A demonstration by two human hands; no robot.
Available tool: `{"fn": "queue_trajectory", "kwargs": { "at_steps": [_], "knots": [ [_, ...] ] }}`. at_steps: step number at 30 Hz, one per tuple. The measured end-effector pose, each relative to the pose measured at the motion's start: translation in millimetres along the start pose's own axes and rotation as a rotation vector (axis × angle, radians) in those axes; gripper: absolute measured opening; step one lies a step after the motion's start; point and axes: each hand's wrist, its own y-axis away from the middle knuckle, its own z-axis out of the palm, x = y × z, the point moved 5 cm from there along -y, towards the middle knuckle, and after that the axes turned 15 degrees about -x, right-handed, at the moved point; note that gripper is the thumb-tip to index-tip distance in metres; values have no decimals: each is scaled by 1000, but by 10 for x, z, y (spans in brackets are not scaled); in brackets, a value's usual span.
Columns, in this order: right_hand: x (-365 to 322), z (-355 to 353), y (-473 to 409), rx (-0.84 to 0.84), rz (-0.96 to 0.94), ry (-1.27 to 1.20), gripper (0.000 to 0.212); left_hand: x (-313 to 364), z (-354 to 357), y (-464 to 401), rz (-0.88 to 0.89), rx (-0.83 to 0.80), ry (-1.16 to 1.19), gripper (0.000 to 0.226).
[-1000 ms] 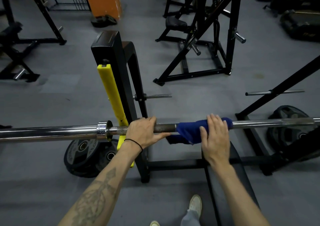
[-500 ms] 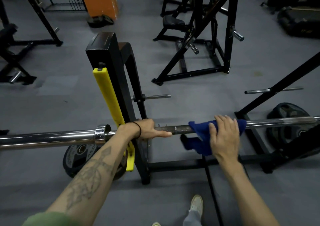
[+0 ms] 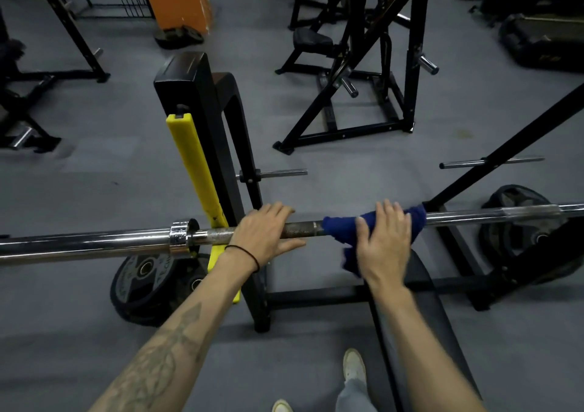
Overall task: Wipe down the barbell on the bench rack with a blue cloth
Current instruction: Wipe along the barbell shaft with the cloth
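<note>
head view looks down at a long bar [image 3: 94, 244] lying across the rack [image 3: 205, 120], running from left to right. the left hand [image 3: 264, 237] lies on the rough dark part of the bar, just right of the yellow strip [image 3: 196, 171]. its fingers go over the top and the thumb points along the near side, so it holds the bar loosely. i think it is there to keep the bar from rolling. the right hand [image 3: 384, 241] presses the blue cloth [image 3: 339, 231] onto the bar a bit further right. its fingers bend over the cloth and the bar, and one end of the cloth hangs down below. holding it wrapped like this lets the cloth rub all round the metal. whether the thumb goes under the bar is hard to tell.

the wiping looks partly done, with the shiny part to the right and the thick end on the left yet to do.

a black bench [image 3: 420, 316] sits under the right arm. a weight plate [image 3: 148, 285] leans low on the left and another plate [image 3: 518, 231] on the right. the rack post by the left hand would stop the cloth sliding straight past, so it would need to be lifted over there. a shoe [image 3: 354, 364] shows on the grey floor [image 3: 94, 165].
</note>
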Motion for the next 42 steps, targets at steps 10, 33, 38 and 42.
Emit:
{"fn": "queue_trajectory", "kwargs": {
  "at_steps": [10,33,38,42],
  "knots": [
    [22,-22,-6,-114,-403,172,68,201,22,-73,14,137,-11,65],
    [-381,293,168,-71,-450,238,73,182,57,-133,-108,38,1,38],
    [-377,221,18,-41,-460,226,52,168,60,-122,-87,45,-4,40],
    [217,-131,-225,21,-293,203,47,163,67,-117,-104,22,-12,45]
  ]
}}
